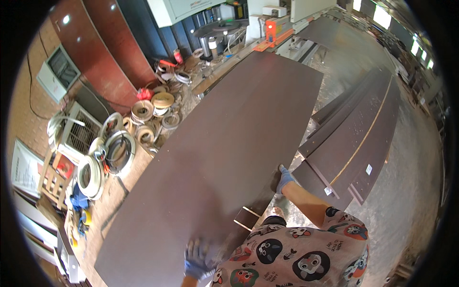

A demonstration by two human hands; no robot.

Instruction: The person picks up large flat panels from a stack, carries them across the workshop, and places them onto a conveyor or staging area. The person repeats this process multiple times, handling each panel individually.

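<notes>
A long dark brown board (224, 124) stretches away from me, its far end beside the orange-fronted machine. My left hand (197, 260), in a blue and grey work glove, lies on the near part of its face with the fingers spread. Further along, my right hand (285, 181) is closed on the board's right edge in a matching glove; some of its fingers are hard to make out. Between my hands, two short pale strips (247, 219) show at the board's near right edge, by a dark rectangular patch.
Right of the board, more dark brown panels (368, 138) lie stacked low above the grey floor (411, 191). The machine (272, 36) stands at the far end. Rolls of edging tape (91, 177) crowd the left side, near a grey electrical box (58, 74) and reddish sheets (95, 52).
</notes>
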